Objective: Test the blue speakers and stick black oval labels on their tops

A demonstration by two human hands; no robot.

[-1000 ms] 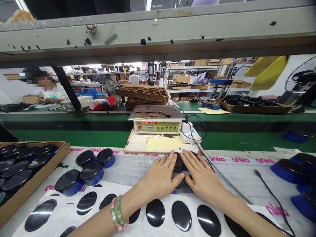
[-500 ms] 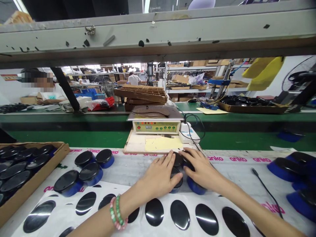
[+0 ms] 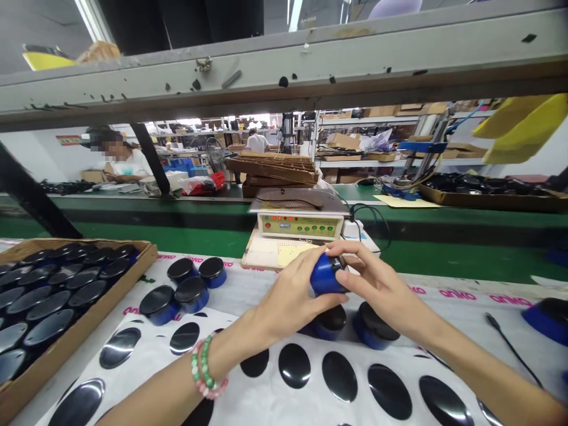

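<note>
1. The left forearm (image 3: 168,384) enters at the lower edge, left of centre, and slants up to the right.
2. The left wrist (image 3: 255,331) runs nearly straight into the left hand (image 3: 288,293), its back towards the camera.
3. The left fingers curl forward in a grip, partly hidden, while the left thumb (image 3: 327,303) stretches right beneath them.
4. The right forearm (image 3: 470,355) slants up to the left from the lower right.
5. The right hand (image 3: 379,281) arches, index finger above thumb, these 2 parted.
6. Both hands are bare and close together.
</note>
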